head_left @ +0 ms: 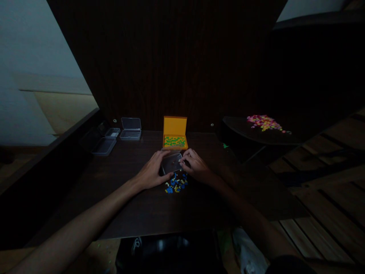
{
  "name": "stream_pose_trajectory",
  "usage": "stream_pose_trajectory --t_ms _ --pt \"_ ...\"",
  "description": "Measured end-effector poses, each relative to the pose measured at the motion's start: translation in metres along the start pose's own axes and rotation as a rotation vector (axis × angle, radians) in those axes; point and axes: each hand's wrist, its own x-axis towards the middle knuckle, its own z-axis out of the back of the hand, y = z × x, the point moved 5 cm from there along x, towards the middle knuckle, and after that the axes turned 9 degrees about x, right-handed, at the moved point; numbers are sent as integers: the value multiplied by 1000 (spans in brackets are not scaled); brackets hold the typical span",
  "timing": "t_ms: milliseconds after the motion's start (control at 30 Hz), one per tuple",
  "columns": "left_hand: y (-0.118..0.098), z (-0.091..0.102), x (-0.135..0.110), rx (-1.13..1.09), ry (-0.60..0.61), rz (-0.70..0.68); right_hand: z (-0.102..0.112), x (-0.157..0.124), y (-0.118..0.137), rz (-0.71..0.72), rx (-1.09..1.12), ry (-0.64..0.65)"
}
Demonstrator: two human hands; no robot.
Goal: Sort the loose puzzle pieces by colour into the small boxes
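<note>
Centrally, small clear case (pixel 171 163) lies flat on worktop (pixel 128 201), just on near side of yellow box (pixel 175 133). Left hand (pixel 152 170) and right hand (pixel 197 166) half-curled, fingertips pinching case's opposite edges, seemingly to steady it. Blue-yellow pieces (pixel 175 185) heaped nearer still, probably for easy reach. Spare clear cases (pixel 130 129) left of yellow box; multicoloured pile (pixel 264 122) well right of it.

You've got an open yellow box (pixel 175 133) at the back of the dark desk (pixel 128 201), lid upright, with green pieces (pixel 174 141) in its tray. Left of that box stands a clear plastic case (pixel 130 129) (lid raised), and farther left lies a flat clear case (pixel 104 145). Well right of the box, a heap of pink and yellow pieces (pixel 264 122) lies on a separate dark side table (pixel 256 137).
</note>
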Motion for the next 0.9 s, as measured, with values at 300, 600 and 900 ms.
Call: stream_pose_trajectory --t_ms 300,600,900 --pt "-5 1 0 -6 5 -4 -8 -1 -7 -100 109 63" --pt "-7 0 -1 -12 -26 -21 -10 -2 -9 -132 131 53" --pt "-10 2 -1 -2 -40 -14 -8 -2 -6 -120 74 -13"
